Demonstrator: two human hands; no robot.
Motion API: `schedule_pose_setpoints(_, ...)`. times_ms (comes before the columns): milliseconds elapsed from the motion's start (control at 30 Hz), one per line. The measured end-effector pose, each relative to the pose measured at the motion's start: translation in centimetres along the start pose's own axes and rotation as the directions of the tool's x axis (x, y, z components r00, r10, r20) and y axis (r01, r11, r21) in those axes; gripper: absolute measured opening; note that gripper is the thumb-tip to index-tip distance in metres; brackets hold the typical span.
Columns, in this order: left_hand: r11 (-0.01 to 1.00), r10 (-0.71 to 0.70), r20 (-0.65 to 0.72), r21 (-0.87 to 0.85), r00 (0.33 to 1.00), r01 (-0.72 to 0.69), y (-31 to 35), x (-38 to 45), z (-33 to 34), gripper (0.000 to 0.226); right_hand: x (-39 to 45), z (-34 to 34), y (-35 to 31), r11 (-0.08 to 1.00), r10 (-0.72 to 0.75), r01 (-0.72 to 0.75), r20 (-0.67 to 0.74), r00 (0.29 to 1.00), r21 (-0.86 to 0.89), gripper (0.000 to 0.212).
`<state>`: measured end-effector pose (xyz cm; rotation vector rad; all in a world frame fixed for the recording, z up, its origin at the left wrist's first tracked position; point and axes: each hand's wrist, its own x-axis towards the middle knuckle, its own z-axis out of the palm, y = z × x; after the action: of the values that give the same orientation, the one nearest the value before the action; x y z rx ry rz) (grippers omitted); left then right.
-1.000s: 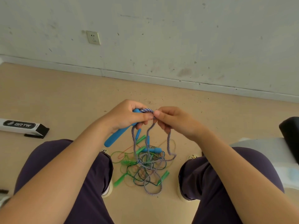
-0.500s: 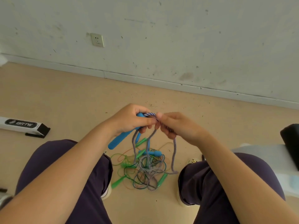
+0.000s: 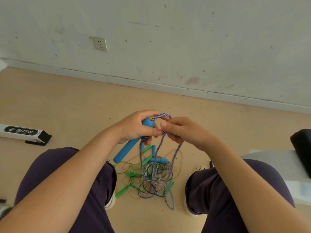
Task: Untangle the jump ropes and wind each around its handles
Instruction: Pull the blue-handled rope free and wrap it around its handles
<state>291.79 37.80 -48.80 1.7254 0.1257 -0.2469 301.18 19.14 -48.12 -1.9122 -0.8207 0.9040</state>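
Wall (image 3: 185,39), pale and scuffed, with a white socket (image 3: 100,43) and a skirting line along its foot. Floor (image 3: 67,101), tan and speckled with dark bits; a white box with a black label (image 3: 23,132) lies on it at far left. Person seated, dark trousers, knees apart, both forearms reaching forward over the gap. Tangle of thin green and orange ropes (image 3: 148,179) with green handles lies on the floor between the feet; a second blue handle (image 3: 161,160) lies in it, roughly crosswise. Blue handle (image 3: 129,145), long axis slanting from upper right down to lower left, free end pointing toward the left knee. Left hand (image 3: 134,128) grips its upper end, fingers curled round it. Blue-and-white braided rope (image 3: 160,116) arches from the handle top to the right hand (image 3: 181,130), which pinches it; strands hang down into the tangle.
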Motion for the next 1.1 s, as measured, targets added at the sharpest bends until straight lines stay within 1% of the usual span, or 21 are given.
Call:
schedule_pose_setpoints(33, 1.000, 0.007, 0.014, 0.003, 1.000, -0.007, 0.1, 0.0, 0.1, 0.045, 0.0, 0.3, -0.2, 0.999, 0.003, -0.001, 0.048, 0.999, -0.046, 0.033)
schedule_pose_setpoints(67, 1.000, 0.006, 0.011, 0.014, 1.000, -0.006, 0.2, 0.1, 0.1, 0.041, -0.1, 0.2, -0.4, 0.998, -0.007, 0.010, 0.054, 0.999, -0.060, 0.029)
schedule_pose_setpoints(100, 1.000, -0.004, -0.005, 0.025, 1.000, 0.004, 0.2, 0.1, 0.0, 0.036, 0.0, 0.0, -0.4, 0.999, -0.030, 0.030, 0.014, 0.999, -0.041, 0.026)
schedule_pose_setpoints(133, 0.999, -0.018, -0.027, 0.030, 0.999, 0.018, 0.3, 0.1, -0.2, 0.030, 0.0, -0.4, -0.4, 0.998, -0.058, 0.058, -0.061, 0.996, 0.002, 0.023)
schedule_pose_setpoints(200, 0.999, -0.034, -0.076, 0.017, 0.997, 0.036, 0.3, 0.1, -0.7, 0.019, 0.1, -1.4, 0.1, 0.985, -0.084, 0.115, -0.226, 0.970, 0.126, 0.023)
schedule_pose_setpoints(233, 0.999, -0.038, -0.103, 0.007, 0.994, 0.039, 0.3, 0.0, -1.0, 0.016, 0.1, -1.9, 0.3, 0.973, -0.076, 0.134, -0.284, 0.956, 0.188, 0.024)
schedule_pose_setpoints(300, 0.999, -0.040, -0.157, 0.000, 0.987, 0.041, 0.3, -0.1, -1.5, 0.013, 0.1, -2.5, 0.8, 0.966, -0.064, 0.142, -0.336, 0.940, 0.215, 0.027)
schedule_pose_setpoints(367, 0.999, -0.026, -0.181, 0.021, 0.983, 0.031, 0.1, -0.2, -1.6, 0.011, 0.1, -2.4, 0.9, 0.980, -0.079, 0.128, -0.289, 0.954, 0.155, 0.029)
schedule_pose_setpoints(467, 0.999, -0.002, -0.169, 0.033, 0.986, 0.008, 0.1, -0.1, -0.8, 0.009, -0.1, -1.4, 0.5, 0.991, -0.075, 0.087, -0.108, 0.991, 0.103, 0.036)
schedule_pose_setpoints(533, 0.997, 0.008, -0.126, 0.072, 0.992, 0.001, 0.1, -0.1, -0.1, 0.011, 0.0, -0.6, 0.4, 0.995, -0.052, 0.052, -0.003, 0.999, 0.082, 0.035)
schedule_pose_setpoints(567, 0.996, 0.010, -0.106, 0.093, 0.994, 0.000, 0.1, 0.0, 0.1, 0.012, 0.1, -0.3, 0.3, 0.996, -0.049, 0.047, 0.017, 0.999, 0.071, 0.032)
schedule_pose_setpoints(600, 0.995, 0.012, -0.096, 0.103, 0.995, -0.002, 0.2, 0.0, 0.2, 0.012, 0.2, -0.2, 0.3, 0.996, -0.059, 0.059, 0.006, 0.998, 0.067, 0.028)
schedule_pose_setpoints(633, 0.995, 0.013, -0.101, 0.096, 0.995, -0.003, 0.3, 0.0, 0.0, 0.011, 0.3, -0.2, 0.3, 0.994, -0.078, 0.081, -0.034, 0.996, 0.071, 0.026)
schedule_pose_setpoints(733, 0.998, 0.028, -0.174, 0.063, 0.984, -0.017, 0.8, -0.3, -1.1, 0.011, 0.4, -1.1, 0.5, 0.987, -0.114, 0.137, -0.231, 0.966, 0.085, 0.026)
schedule_pose_setpoints(800, 0.997, 0.031, -0.218, 0.079, 0.976, -0.014, 0.9, -0.5, -1.9, 0.011, 0.4, -1.9, 0.7, 0.984, -0.111, 0.155, -0.364, 0.925, 0.094, 0.029)
schedule_pose_setpoints(867, 0.995, 0.025, -0.237, 0.103, 0.971, 0.000, 0.7, -0.7, -2.5, 0.012, 0.4, -2.4, 1.0, 0.979, -0.098, 0.168, -0.465, 0.880, 0.112, 0.030)
schedule_pose_setpoints(1000, 0.987, -0.015, -0.241, 0.154, 0.970, 0.054, 0.5, -0.9, -3.3, 0.014, 0.5, -2.4, 1.1, 0.988, -0.037, 0.119, -0.586, 0.810, 0.102, 0.030)
schedule_pose_setpoints(1100, 0.979, -0.043, -0.262, 0.183, 0.964, 0.094, 0.4, -0.9, -3.5, 0.016, 0.5, -2.4, 1.0, 0.994, -0.033, 0.094, -0.655, 0.755, 0.058, 0.028)
